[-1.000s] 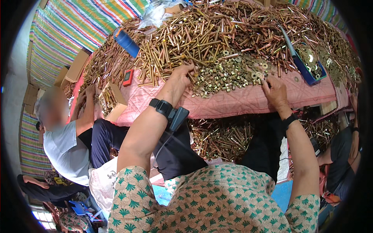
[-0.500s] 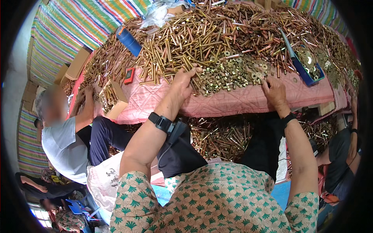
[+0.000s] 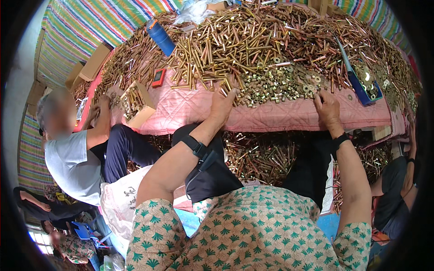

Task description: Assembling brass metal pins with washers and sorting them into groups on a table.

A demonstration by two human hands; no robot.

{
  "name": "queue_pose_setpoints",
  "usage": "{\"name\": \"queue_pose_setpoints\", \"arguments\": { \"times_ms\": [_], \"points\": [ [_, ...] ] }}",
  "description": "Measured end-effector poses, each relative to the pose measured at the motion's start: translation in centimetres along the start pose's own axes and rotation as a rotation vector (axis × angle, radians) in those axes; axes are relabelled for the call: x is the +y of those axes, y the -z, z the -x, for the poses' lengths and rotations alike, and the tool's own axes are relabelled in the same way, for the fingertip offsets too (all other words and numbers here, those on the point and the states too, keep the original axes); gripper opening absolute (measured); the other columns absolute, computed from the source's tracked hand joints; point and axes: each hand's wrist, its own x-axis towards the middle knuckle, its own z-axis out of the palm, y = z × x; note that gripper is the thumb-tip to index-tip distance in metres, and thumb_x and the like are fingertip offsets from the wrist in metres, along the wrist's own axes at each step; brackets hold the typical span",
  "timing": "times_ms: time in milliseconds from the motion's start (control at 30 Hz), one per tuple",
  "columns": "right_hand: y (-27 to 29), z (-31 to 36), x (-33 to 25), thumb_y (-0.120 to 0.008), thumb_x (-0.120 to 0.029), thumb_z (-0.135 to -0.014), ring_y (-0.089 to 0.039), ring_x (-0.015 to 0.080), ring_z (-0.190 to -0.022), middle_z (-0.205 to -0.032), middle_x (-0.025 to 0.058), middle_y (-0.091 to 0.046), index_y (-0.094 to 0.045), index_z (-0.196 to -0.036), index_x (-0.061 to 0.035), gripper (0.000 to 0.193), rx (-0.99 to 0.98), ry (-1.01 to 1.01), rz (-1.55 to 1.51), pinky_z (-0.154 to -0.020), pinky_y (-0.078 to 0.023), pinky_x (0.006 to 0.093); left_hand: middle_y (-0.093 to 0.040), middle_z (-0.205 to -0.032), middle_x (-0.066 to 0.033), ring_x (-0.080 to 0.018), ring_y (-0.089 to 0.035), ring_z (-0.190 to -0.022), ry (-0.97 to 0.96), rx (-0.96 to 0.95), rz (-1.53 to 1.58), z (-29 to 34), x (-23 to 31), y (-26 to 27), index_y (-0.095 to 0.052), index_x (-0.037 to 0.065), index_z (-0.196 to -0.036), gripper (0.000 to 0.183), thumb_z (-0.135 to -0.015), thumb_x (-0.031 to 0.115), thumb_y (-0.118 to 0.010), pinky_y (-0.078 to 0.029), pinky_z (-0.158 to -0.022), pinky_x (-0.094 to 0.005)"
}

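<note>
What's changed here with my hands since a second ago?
Your left hand has drawn back toward you, beside the long golden metal rods; its grip is unclear. Your right hand stays near the small golden metal sleeves. The blue cylindrical container and red-edged rectangular device haven't moved.

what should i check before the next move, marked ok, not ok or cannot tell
1. Left hand at the near edge of the bolt pile: ok
2. Firm hold on a bolt with the left fingers: cannot tell
3. Right hand close to the loose washers: ok
4. Right hand free of parts: cannot tell
5. Bolts kept apart from the small cylindrical pieces: not ok, they meet
</note>
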Motion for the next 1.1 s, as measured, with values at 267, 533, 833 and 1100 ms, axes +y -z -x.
{"name": "queue_pose_setpoints", "arguments": {
  "times_ms": [267,533,833,1100],
  "points": [
    [0.0,-0.1,-0.4,-0.059,-0.025,-0.085,-0.057,0.0365,-0.067,-0.072,0.0155,-0.058,-0.054,-0.072,-0.0061,0.024,-0.011,0.014,0.009,-0.056,-0.044,0.0432,-0.062,-0.079,0.0001,-0.0068,-0.054,-0.070,0.112,-0.026,0.095,0.4,1.4,-0.2,-0.057,0.004,-0.102,0.013,-0.093,0.013,-0.055,-0.045,-0.064,-0.0224],
    [0.6,-2.0,-0.1,-0.060,-0.017,-0.087,-0.056,0.0161,-0.061,-0.069,0.0071,-0.060,-0.060,-0.083,-0.0022,0.016,-0.015,-0.163,-0.345,-0.058,-0.045,0.0300,-0.063,-0.084,-0.0029,-0.0106,-0.059,-0.076,0.062,-0.221,0.194,0.2,4.2,0.2,-0.055,0.005,-0.106,0.015,-0.095,0.015,-0.052,-0.050,-0.065,-0.0239],
    [4.0,-1.7,-19.6,-0.063,-0.008,-0.082,-0.053,0.0154,-0.082,-0.090,0.0079,-0.057,-0.059,-0.104,-0.0003,0.024,-0.249,0.320,-0.621,-0.073,-0.044,0.0283,-0.062,-0.091,-0.0025,-0.0123,-0.057,-0.080,0.348,-0.691,-0.074,8.3,6.2,1.3,-0.059,0.004,-0.107,0.019,-0.090,0.004,-0.050,-0.048,-0.073,-0.0280],
    [4.8,3.4,-21.1,-0.063,-0.002,-0.075,-0.058,0.0227,-0.077,-0.084,0.0110,-0.058,-0.058,-0.087,0.0015,0.014,-0.736,0.241,-0.762,-0.071,-0.047,0.0319,-0.061,-0.080,-0.0072,-0.0158,-0.060,-0.072,0.372,-0.697,0.009,15.1,3.9,-2.1,-0.058,-0.003,-0.101,0.020,-0.085,0.002,-0.048,-0.050,-0.066,-0.0302]
  ]
}}
